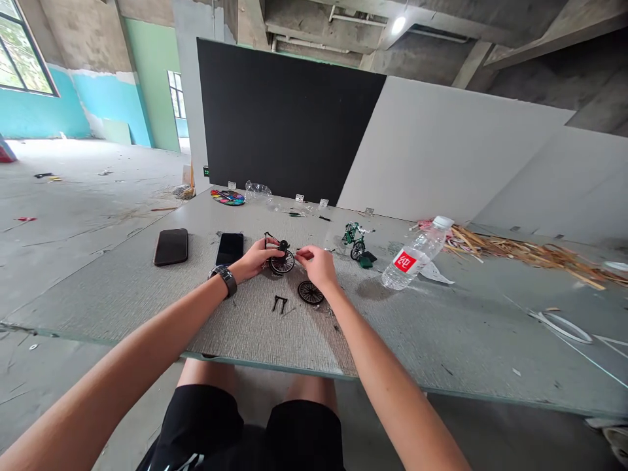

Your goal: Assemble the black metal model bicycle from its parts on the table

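Observation:
Between the fingers of my left hand (252,258) is part of a black model bicycle (281,261), with one spoked wheel and a dark frame piece showing. My right hand (316,265) is pinched just right of that wheel; whatever its fingertips hold is too small to name. A loose spoked wheel (311,292) lies flat on the table below my right hand. Left of it lies a small black forked part (279,304). Further right stands a green model bicycle (356,241), upright, with a small dark green piece (366,263) beside it.
Two phones, one dark (171,246) and one black (230,248), lie left on the table (235,327). A tilted plastic bottle (417,255) is at right, near wood strips (515,252). A colourful oval palette (227,197) and clear plastic packaging (258,191) sit by the black board (284,118).

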Motion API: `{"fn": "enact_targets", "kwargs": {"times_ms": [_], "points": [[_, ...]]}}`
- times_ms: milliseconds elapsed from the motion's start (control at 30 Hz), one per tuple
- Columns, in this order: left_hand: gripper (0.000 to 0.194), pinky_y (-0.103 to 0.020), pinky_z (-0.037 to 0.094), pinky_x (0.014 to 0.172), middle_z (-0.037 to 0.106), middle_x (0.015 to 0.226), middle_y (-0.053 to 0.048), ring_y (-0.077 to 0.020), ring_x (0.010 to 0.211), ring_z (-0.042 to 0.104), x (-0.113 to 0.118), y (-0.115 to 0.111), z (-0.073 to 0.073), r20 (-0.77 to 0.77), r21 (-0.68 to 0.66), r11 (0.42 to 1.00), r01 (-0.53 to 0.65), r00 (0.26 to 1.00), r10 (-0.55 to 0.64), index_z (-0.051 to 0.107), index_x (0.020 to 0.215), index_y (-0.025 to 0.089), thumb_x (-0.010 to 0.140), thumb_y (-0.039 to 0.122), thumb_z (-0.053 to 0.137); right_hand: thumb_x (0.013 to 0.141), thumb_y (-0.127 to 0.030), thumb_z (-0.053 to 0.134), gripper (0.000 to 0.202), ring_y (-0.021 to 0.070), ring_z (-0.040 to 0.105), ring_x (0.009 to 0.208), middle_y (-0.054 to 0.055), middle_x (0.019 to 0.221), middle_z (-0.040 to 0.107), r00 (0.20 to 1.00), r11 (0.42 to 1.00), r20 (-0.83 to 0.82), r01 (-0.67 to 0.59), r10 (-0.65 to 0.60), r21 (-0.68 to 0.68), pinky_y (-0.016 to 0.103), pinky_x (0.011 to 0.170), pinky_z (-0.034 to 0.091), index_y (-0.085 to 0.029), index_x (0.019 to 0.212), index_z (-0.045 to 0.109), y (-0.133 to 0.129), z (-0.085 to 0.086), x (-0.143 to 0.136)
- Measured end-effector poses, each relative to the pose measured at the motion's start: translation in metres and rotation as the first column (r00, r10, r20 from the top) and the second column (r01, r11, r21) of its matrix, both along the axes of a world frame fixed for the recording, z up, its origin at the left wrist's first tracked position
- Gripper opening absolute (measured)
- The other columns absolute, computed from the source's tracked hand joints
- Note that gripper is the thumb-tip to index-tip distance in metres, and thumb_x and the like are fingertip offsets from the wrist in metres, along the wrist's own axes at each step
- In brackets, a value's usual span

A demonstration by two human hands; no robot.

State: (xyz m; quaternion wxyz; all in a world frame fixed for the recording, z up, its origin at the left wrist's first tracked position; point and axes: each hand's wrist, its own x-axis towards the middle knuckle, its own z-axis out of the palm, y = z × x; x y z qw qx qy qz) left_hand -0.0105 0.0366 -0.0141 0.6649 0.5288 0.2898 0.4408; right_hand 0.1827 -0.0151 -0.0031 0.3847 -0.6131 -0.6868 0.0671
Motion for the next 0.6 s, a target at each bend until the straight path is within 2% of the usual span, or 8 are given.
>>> {"fn": "enact_targets", "kwargs": {"times_ms": [167, 300, 433, 600], "points": [[0.043, -0.025, 0.049, 0.061, 0.068, 0.079, -0.003, -0.0145, 0.068, 0.067, 0.000, 0.001, -0.003, 0.014, 0.005, 1.000, 0.008, 1.000, -0.008, 0.054, 0.101, 0.015, 0.068, 0.017, 0.082, 0.083, -0.028, 0.071, 0.009, 0.0207, 0.070, 0.079, 0.004, 0.086, 0.078, 0.993, 0.998, 0.117, 0.018, -0.012, -0.055, 0.031, 0.074, 0.050, -0.023, 0.089, 0.076, 0.001, 0.001, 0.003], [0.044, -0.025, 0.049, 0.060, 0.067, 0.077, -0.002, -0.0137, 0.066, 0.066, 0.000, 0.002, -0.004, 0.018, 0.003, 1.000, 0.003, 1.000, -0.003, 0.054, 0.099, 0.015, 0.066, 0.016, 0.083, 0.091, -0.030, 0.061, 0.018, 0.0204, 0.070, 0.086, 0.005, 0.095, 0.079, 0.978, 0.997, 0.208, 0.010, 0.006, -0.075, 0.030, 0.076, 0.048, -0.024, 0.095, 0.077, 0.002, 0.005, 0.005], [0.042, -0.024, 0.048, 0.060, 0.067, 0.077, -0.002, -0.0141, 0.068, 0.067, 0.000, 0.003, -0.004, 0.002, -0.008, 1.000, -0.012, 1.000, 0.012, 0.054, 0.099, 0.015, 0.068, 0.014, 0.082, 0.096, -0.030, 0.053, 0.025, 0.0231, 0.068, 0.089, 0.008, 0.098, 0.077, 0.954, 0.994, 0.296, 0.078, -0.054, -0.070, 0.033, 0.077, 0.045, -0.024, 0.102, 0.076, 0.000, 0.012, 0.016], [0.040, -0.025, 0.047, 0.059, 0.068, 0.078, -0.004, -0.0159, 0.069, 0.068, 0.001, 0.004, -0.006, -0.019, -0.011, 1.000, -0.007, 1.000, 0.007, 0.054, 0.100, 0.015, 0.070, 0.014, 0.081, 0.090, -0.028, 0.062, 0.014, 0.0249, 0.066, 0.092, 0.008, 0.094, 0.076, 0.922, 0.984, 0.380, 0.128, -0.072, -0.124, 0.033, 0.077, 0.043, -0.023, 0.090, 0.075, -0.007, 0.012, 0.038]]}}
